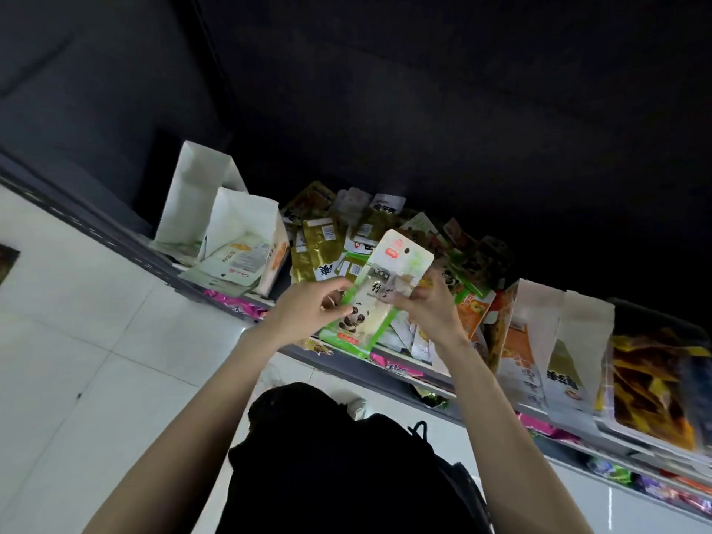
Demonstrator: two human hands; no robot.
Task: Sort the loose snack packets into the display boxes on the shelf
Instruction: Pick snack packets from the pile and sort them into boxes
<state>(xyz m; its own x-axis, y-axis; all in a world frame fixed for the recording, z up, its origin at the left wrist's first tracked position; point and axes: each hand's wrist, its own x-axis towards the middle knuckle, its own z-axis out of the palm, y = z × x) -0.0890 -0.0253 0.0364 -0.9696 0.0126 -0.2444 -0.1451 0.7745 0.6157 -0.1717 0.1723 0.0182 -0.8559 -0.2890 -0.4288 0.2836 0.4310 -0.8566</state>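
Both of our forearms reach up from the bottom of the view, and between them we hold a green-edged panda packet [371,298] above the front of the shelf [346,364]. Our left hand [308,312] pinches its left edge, thumb and curled fingers closed on the film near the panda print; our right hand [425,308] grips the right edge, fingers curled round it. The packet's long axis runs from its bottom end, low and toward us between the wrists, up and away to the white header with the hang hole, which tilts slightly to the right, past the fingertips. Just beyond and beneath the grip lies the heap of loose packets [339,240], olive, white and orange, overlapping one another. Left of the left hand stand two white display boxes [239,233], the nearer one with a few flat packets in it; right of the right hand stand more boxes [558,341], well apart from the packet. We judge the left boxes lie nearer the grip, so whichever box matches decides which hand carries the packet sideways; we cannot tell from here which box bears the panda design.
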